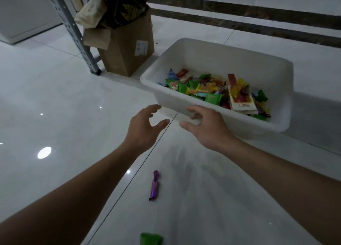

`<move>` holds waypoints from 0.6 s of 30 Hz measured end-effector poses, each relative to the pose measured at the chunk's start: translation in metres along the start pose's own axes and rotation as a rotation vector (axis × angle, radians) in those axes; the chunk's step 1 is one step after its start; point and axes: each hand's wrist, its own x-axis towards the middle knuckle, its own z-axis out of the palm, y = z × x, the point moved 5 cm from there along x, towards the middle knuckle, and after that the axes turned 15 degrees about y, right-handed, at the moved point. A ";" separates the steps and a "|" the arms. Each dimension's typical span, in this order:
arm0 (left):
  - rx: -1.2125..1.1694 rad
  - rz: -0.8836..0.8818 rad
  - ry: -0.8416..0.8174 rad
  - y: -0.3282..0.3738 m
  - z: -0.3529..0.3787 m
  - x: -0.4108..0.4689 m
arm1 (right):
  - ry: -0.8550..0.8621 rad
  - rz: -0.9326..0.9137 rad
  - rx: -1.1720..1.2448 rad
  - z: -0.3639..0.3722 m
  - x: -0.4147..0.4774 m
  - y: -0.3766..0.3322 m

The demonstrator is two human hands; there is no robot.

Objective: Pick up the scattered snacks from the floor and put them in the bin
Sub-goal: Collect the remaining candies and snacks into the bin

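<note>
On the glossy tiled floor (pixel 55 97), head view: a white bin (pixel 221 60) stands beside a cardboard box (pixel 129 47) and already holds a heap of wrapped snacks (pixel 212 91). The left hand (pixel 145 126) and right hand (pixel 204 128) hover just before the bin's near wall, both empty, fingers loosely spread. Whether the right fingertips touch the wall cannot be told. A purple twist-wrapped candy (pixel 154 186) lies between the forearms, and a green packet (pixel 151 239) lies nearer the person at the lower edge. Judged stage: late, two pieces uncollected, and the hands free for the next pickup. The next move calls for drawing one hand back and down, then a fingertip pinch on the slim candy.
</note>
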 end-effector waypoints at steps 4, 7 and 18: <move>0.029 -0.140 0.005 -0.046 -0.015 -0.039 | -0.168 -0.015 -0.010 0.035 -0.038 0.018; 0.039 -0.205 -0.011 -0.072 -0.018 -0.065 | -0.275 -0.013 -0.061 0.059 -0.065 0.033; 0.095 -0.278 -0.010 -0.129 -0.040 -0.117 | -0.712 -0.448 -0.265 0.152 -0.114 0.034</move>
